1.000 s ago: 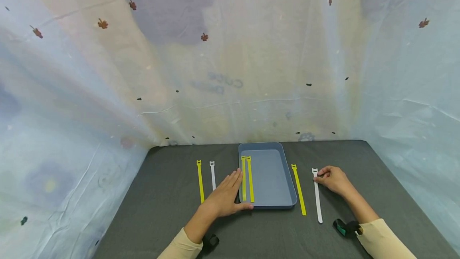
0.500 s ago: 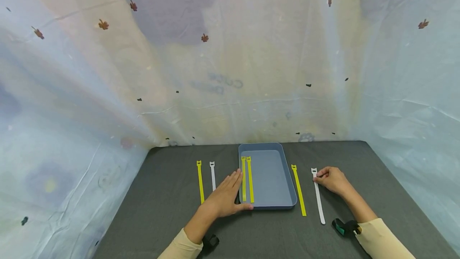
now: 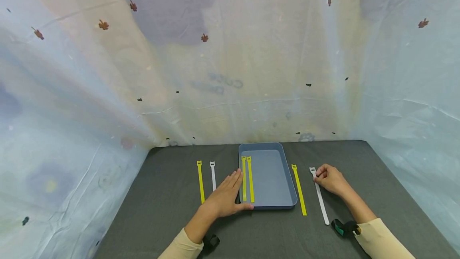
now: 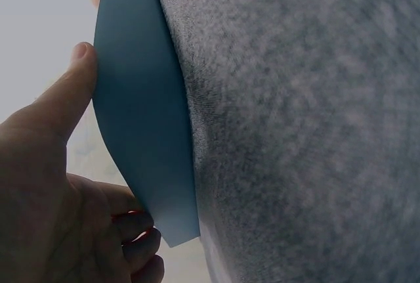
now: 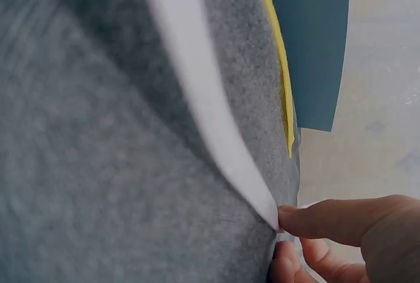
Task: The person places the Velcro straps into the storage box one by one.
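Observation:
My left hand (image 3: 225, 196) rests against the near left corner of a blue-grey tray (image 3: 274, 205). Its fingers lie fairly straight along the left side, and the thumb touches the near rim. Two yellow cable ties (image 3: 251, 183) lie side by side in the tray's left part. To the right, my right hand (image 3: 332, 179) pinches a white cable tie (image 3: 321, 203) just below its slotted head. In the right wrist view, the thumb (image 5: 321, 220) presses on the end of this white strip. Another yellow cable tie (image 3: 299, 191) lies between the tray and the right hand.
Left of the tray lie a yellow cable tie (image 3: 200, 179) and a white cable tie (image 3: 213, 173), their lower ends partly behind the left hand. A dark grey cloth (image 3: 266, 235) covers the table. A patterned plastic sheet (image 3: 230, 71) hangs behind and at both sides.
The white cable tie at my right hand has turned: its head has shifted slightly left and its lower end right. My left hand and the tray have stayed in place.

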A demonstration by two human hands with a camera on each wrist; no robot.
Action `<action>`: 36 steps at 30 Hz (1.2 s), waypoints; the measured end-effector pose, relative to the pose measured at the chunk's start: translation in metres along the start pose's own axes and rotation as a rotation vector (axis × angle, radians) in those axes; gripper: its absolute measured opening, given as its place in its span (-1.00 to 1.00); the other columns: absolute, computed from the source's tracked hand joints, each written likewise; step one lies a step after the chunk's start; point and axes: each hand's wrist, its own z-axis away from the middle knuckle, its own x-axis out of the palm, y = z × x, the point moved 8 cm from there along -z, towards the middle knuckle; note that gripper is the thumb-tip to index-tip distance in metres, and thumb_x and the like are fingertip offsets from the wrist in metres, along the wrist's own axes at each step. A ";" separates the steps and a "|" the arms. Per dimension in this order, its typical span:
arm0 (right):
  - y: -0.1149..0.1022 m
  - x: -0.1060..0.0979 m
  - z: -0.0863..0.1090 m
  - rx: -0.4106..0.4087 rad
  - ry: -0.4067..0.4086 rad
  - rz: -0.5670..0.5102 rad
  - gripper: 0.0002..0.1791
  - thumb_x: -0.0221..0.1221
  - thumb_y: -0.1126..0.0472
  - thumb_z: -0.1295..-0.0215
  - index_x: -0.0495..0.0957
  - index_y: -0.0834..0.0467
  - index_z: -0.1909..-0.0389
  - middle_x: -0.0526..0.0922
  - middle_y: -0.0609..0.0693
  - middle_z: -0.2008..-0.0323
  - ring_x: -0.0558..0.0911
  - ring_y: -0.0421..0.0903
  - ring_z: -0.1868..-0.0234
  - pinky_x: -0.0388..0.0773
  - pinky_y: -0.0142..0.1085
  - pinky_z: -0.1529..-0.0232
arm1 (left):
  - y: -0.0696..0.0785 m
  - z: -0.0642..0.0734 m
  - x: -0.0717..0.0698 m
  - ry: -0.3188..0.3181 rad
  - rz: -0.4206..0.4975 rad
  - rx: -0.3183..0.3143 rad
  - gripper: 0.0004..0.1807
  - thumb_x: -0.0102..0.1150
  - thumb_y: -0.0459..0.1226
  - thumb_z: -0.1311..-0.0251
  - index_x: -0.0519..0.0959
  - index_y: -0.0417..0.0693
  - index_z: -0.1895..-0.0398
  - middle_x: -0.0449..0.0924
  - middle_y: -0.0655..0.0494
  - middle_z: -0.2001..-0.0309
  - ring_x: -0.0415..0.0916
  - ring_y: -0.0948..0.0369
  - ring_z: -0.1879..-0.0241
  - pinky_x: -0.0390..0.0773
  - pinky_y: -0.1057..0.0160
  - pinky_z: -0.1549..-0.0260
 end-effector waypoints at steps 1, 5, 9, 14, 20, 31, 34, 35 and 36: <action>0.000 0.000 0.000 -0.004 0.000 0.001 -0.78 0.38 0.34 -0.36 0.50 0.32 0.21 0.53 0.03 0.42 0.47 -0.08 0.41 0.38 -0.26 0.41 | 0.000 0.000 0.000 0.000 0.002 -0.001 0.28 0.19 0.42 -0.35 -0.14 -0.18 -0.77 -0.23 -0.11 -0.77 -0.20 0.02 -0.74 -0.02 -0.03 -0.69; -0.002 0.001 0.000 -0.010 -0.003 0.013 -0.80 0.37 0.37 -0.34 0.50 0.31 0.22 0.53 0.03 0.42 0.48 -0.08 0.42 0.40 -0.26 0.42 | -0.001 0.000 0.002 -0.001 0.003 -0.004 0.28 0.16 0.44 -0.34 -0.14 -0.17 -0.77 -0.24 -0.10 -0.77 -0.21 0.03 -0.74 -0.03 -0.02 -0.69; -0.002 0.002 -0.001 0.007 0.003 0.017 -0.80 0.36 0.40 -0.33 0.51 0.33 0.19 0.56 0.04 0.42 0.50 -0.08 0.42 0.42 -0.24 0.41 | -0.002 -0.001 0.002 0.002 -0.003 0.000 0.29 0.14 0.46 -0.33 -0.14 -0.17 -0.77 -0.23 -0.11 -0.77 -0.22 0.03 -0.74 -0.03 -0.01 -0.69; -0.002 0.004 -0.001 0.010 0.001 0.026 -0.77 0.33 0.40 -0.36 0.56 0.41 0.05 0.60 0.04 0.42 0.48 -0.11 0.44 0.39 -0.26 0.43 | -0.002 -0.001 0.002 0.011 -0.010 0.014 0.30 0.13 0.47 -0.34 -0.13 -0.20 -0.77 -0.21 -0.13 -0.76 -0.19 0.01 -0.74 -0.02 -0.01 -0.69; -0.008 0.004 0.000 -0.021 -0.007 0.051 -0.85 0.28 0.36 -0.41 0.64 0.41 0.14 0.62 0.03 0.40 0.49 -0.09 0.39 0.42 -0.22 0.37 | -0.002 -0.001 0.002 0.017 -0.015 0.016 0.30 0.13 0.47 -0.33 -0.12 -0.21 -0.77 -0.20 -0.14 -0.76 -0.18 0.01 -0.74 -0.01 0.00 -0.69; -0.022 0.000 0.003 -0.080 0.020 0.039 -0.78 0.29 0.22 -0.55 0.67 0.35 0.11 0.73 0.09 0.28 0.62 -0.06 0.31 0.55 -0.16 0.34 | -0.001 -0.001 0.002 0.008 -0.005 0.005 0.27 0.20 0.41 -0.35 -0.12 -0.19 -0.77 -0.21 -0.12 -0.77 -0.18 0.01 -0.74 -0.01 -0.01 -0.69; -0.030 -0.003 0.005 -0.101 0.022 0.034 -0.77 0.29 0.21 -0.56 0.68 0.35 0.09 0.75 0.13 0.24 0.68 -0.01 0.26 0.60 -0.14 0.31 | -0.001 -0.002 0.002 0.009 -0.008 0.006 0.27 0.20 0.41 -0.35 -0.12 -0.19 -0.77 -0.21 -0.12 -0.77 -0.18 0.01 -0.74 -0.02 -0.01 -0.69; -0.032 -0.004 0.005 -0.105 0.020 0.032 -0.77 0.29 0.21 -0.56 0.68 0.35 0.09 0.75 0.13 0.23 0.69 0.00 0.25 0.61 -0.14 0.31 | -0.001 -0.002 0.001 0.010 -0.010 0.006 0.28 0.19 0.42 -0.35 -0.12 -0.19 -0.77 -0.21 -0.12 -0.77 -0.18 0.01 -0.74 -0.01 -0.01 -0.69; -0.034 -0.004 0.005 -0.110 0.018 0.028 -0.78 0.30 0.21 -0.56 0.68 0.34 0.09 0.76 0.13 0.23 0.69 0.00 0.24 0.62 -0.15 0.30 | -0.002 -0.002 0.001 0.010 -0.011 0.005 0.28 0.19 0.42 -0.35 -0.12 -0.19 -0.77 -0.21 -0.12 -0.77 -0.18 0.01 -0.74 -0.02 -0.01 -0.69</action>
